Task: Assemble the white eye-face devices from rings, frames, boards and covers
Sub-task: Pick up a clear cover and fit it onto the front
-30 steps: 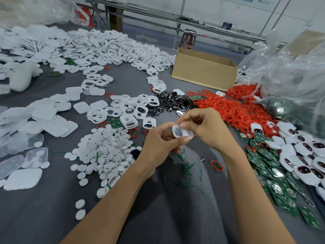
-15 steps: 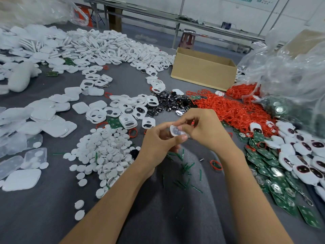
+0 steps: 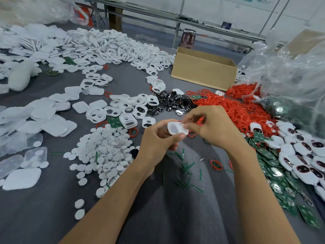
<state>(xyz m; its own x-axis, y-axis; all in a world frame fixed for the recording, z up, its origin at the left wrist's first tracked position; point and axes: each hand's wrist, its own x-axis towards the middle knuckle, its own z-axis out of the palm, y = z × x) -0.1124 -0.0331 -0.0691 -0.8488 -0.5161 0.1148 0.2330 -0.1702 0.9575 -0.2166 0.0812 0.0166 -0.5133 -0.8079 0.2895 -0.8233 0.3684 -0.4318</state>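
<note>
Over the grey surface, your 2 hands meet: your left hand grips a white part from below, and your right hand pinches its upper edge. Discs lie left, red rings right, and a box stands beyond.

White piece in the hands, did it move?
Yes. The white piece shifted slightly left, closer to the nearest loose white frame.
</note>
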